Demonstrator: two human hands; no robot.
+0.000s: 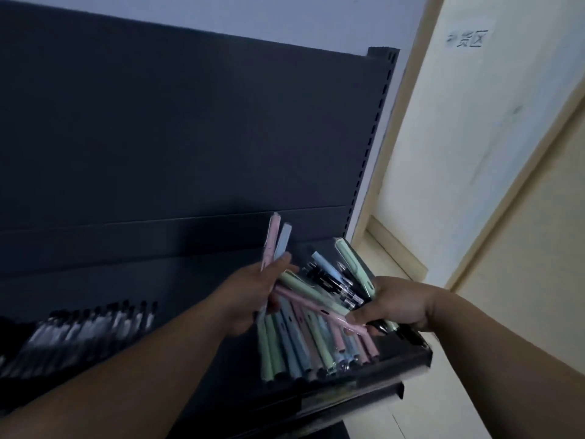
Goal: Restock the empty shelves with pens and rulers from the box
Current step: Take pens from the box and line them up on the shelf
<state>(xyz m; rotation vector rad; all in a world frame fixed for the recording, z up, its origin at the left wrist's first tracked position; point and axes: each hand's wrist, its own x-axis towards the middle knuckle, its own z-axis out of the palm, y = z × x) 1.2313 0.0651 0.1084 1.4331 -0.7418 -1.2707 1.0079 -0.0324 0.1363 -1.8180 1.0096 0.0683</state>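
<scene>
Head view: my left hand [253,296] has its fingers [281,260] pinching two upright pens [276,240], pink and blue. My right hand [397,307] grips a mixed bundle [335,280] over the pastel row [304,343] on the shelf [414,356]. I'd lay the pair flat, parallel beside that row, ends aligned.

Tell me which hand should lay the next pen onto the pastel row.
Left, probably. The left hand pinches two pens over the pastel row, while the right hand grips a mixed bundle at the right end of the shelf.
</scene>
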